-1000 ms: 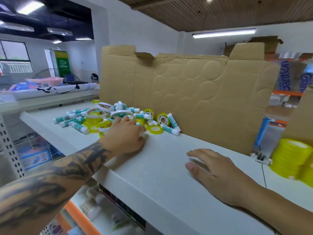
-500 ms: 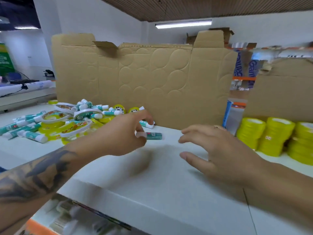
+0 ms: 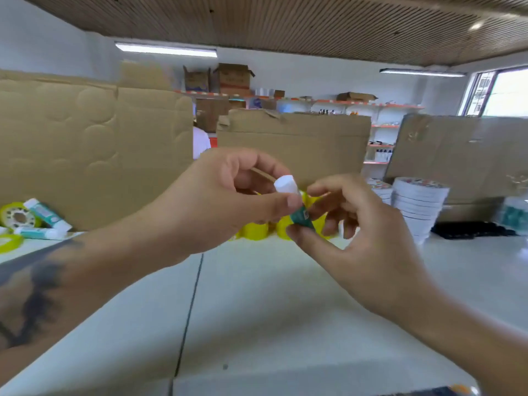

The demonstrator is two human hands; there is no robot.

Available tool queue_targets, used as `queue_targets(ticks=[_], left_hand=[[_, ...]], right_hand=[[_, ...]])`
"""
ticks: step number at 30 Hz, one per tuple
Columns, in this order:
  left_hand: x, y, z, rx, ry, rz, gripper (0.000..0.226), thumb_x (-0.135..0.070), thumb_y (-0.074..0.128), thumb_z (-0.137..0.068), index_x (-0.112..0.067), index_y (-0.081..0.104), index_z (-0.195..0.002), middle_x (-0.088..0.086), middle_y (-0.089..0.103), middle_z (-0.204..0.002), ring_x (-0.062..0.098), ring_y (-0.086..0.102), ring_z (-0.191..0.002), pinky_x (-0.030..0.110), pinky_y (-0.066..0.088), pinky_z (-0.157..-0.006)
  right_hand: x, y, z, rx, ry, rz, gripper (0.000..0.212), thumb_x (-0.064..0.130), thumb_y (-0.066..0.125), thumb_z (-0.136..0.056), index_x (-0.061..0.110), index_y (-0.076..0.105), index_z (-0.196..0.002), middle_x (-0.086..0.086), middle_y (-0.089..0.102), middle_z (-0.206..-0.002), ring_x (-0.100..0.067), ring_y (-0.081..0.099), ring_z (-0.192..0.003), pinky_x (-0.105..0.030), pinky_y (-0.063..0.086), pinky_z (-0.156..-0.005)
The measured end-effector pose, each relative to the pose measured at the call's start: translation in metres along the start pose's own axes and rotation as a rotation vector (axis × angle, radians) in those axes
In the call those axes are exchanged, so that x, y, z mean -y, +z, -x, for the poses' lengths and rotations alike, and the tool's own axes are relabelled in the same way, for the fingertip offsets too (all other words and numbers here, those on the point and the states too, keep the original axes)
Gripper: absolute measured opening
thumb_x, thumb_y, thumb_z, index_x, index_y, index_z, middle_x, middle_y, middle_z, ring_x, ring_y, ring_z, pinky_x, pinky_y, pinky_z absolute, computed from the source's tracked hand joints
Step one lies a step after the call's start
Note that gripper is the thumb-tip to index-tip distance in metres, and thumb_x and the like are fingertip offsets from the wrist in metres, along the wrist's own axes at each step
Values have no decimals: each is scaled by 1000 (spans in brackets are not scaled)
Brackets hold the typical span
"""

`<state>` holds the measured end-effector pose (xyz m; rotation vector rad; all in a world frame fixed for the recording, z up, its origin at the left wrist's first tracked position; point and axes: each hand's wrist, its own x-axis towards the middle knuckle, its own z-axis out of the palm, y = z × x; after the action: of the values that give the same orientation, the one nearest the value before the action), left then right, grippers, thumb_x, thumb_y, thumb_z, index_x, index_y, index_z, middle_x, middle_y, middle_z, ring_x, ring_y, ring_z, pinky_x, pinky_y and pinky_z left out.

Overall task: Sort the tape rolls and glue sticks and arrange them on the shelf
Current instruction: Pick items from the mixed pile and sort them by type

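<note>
Both hands meet above the white shelf [image 3: 257, 295], sharing one glue stick [image 3: 294, 202] between them. The left hand [image 3: 217, 204] pinches it near the white cap with thumb and curled fingers, while the right hand [image 3: 363, 238] pinches the teal body lower down between thumb and fingertips. The stick stands tilted, cap uppermost and leaning toward the left hand.

Directly behind the hands, partly hidden by them, stand yellow tape stacks [image 3: 254, 231] (at least two can be made out; the rest is covered, so the count cannot be told).

Far to the left of the left hand lies the unsorted heap's edge: two glue sticks [image 3: 47, 214] with teal bodies and white caps, one yellow tape roll [image 3: 18, 217] standing on edge beside them, and part of a second yellow roll [image 3: 10, 241] lying flat at the frame's border.

Beyond the right hand, to its right, stands one tall stack of white-rimmed rolls [image 3: 418, 207], with a lower stack [image 3: 380, 190] behind it.

Three cardboard sheets stand upright behind the shelf: one embossed with circles [image 3: 94, 150] behind the left forearm, a plain one [image 3: 294, 141] behind the hands, another [image 3: 457, 155] off to the right.
</note>
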<state>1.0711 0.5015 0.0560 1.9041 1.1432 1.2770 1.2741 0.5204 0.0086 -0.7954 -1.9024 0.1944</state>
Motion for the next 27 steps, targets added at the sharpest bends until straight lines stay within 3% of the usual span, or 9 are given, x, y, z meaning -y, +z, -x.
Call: queue_targets(ticks=[5,7,9,11,13,18,23,25,27], left_hand=[[-28,123,-37,24,30,94,40,-39,91,-69,-26,72,-101,8,78,-91,26,73,-82,42,60,-78],[-33,174,-54,24,14,80,35,-50,81,-74,-33,71,-102,3,78,-95,26,74,-88,47,58,-84],[-33,221,-68,42,6,-21,33,-64,75,-78,-40,69,-99,-5,77,-94,22,71,-88,48,58,-84],[-32,265,-80,111,-24,-192,40,-75,59,-73,-44,66,-98,-18,72,-96,5,67,-85,34,56,-75],[-31,306,-90,222,-62,-384,48,-81,47,-73,-49,62,-106,-29,65,-107,-6,62,-98,23,51,-80],[-22,388,-132,402,-23,-682,54,-69,44,-94,-42,49,-140,-16,49,-144,6,47,-129,25,37,-101],[4,438,-185,431,-59,-836,73,-71,39,-96,-35,29,-159,-7,26,-167,12,21,-153,38,19,-124],[13,453,-205,448,-82,-914,76,-71,35,-98,-33,21,-162,-4,16,-170,16,11,-157,42,8,-127],[22,465,-220,454,-122,-945,79,-73,31,-97,-33,15,-163,-5,9,-171,18,4,-158,44,3,-127]], right_hand=[[-54,-99,34,-85,92,-153,58,22,84,-81,49,48,-118,4,67,-81,-17,61,-60,-28,48,-59],[-80,-149,46,-71,122,-143,62,20,81,-85,55,47,-123,1,67,-81,-20,66,-63,-35,54,-63],[-111,-196,55,-62,150,-101,59,20,79,-87,54,49,-124,2,69,-82,-20,69,-67,-41,58,-64],[-143,-239,60,-93,183,-87,53,17,78,-88,49,51,-120,2,71,-83,-21,70,-66,-46,59,-63],[-176,-276,60,-152,226,-78,46,14,77,-88,44,52,-112,3,72,-86,-23,71,-67,-51,59,-65],[-264,-347,47,-259,284,104,32,22,76,-89,30,52,-108,3,73,-88,-15,72,-76,-41,56,-66],[-331,-369,18,-217,265,285,30,22,71,-91,26,47,-109,8,72,-84,-1,65,-74,-15,43,-66],[-356,-367,4,-185,236,334,31,16,69,-90,25,45,-108,6,70,-86,-9,65,-79,-24,47,-75],[-380,-363,-9,-143,216,399,31,15,67,-89,24,45,-108,3,68,-85,-19,64,-78,-32,49,-73]])
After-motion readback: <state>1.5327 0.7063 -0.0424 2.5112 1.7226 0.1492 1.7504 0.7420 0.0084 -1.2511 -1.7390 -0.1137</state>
